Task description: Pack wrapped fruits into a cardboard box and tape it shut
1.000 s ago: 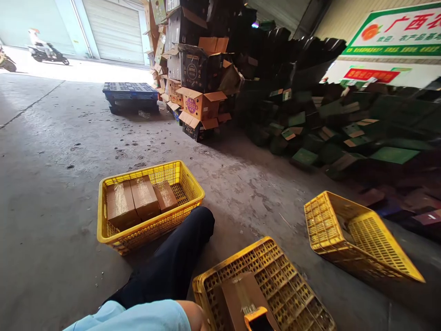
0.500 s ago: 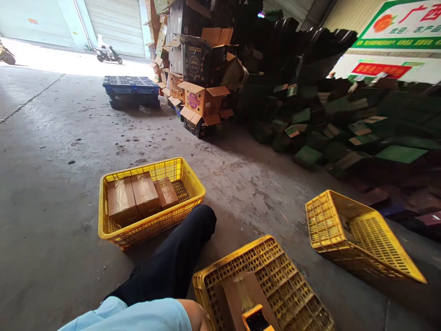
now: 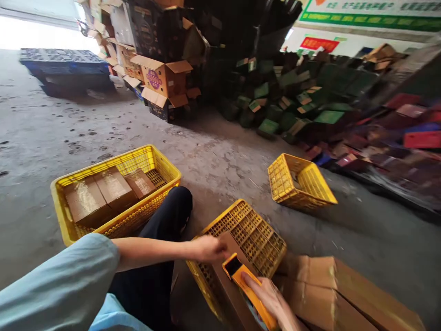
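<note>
My right hand (image 3: 267,294) is wrapped round an orange tape dispenser (image 3: 246,285), whose dark-mouthed front end is over a brown cardboard box (image 3: 226,287). That box rests on an upturned yellow crate (image 3: 257,232) in front of me. My left hand (image 3: 208,248) is at the far end of the box, just left of the dispenser's front. Its fingers are curled together and slightly blurred; whatever is in them is too small to make out.
A yellow crate (image 3: 57,202) with 3 brown boxes (image 3: 113,186) stands left of my knee. Another yellow crate (image 3: 282,181) lies tipped beyond. Taped brown boxes (image 3: 317,294) are at lower right. Stacked cartons (image 3: 167,78) and a blue pallet stack (image 3: 69,69) stand farther off.
The view has swung right, bringing the taped boxes at lower right into sight. My left forearm and hand have come into view at the box; the right hand on the tape dispenser now shows.
</note>
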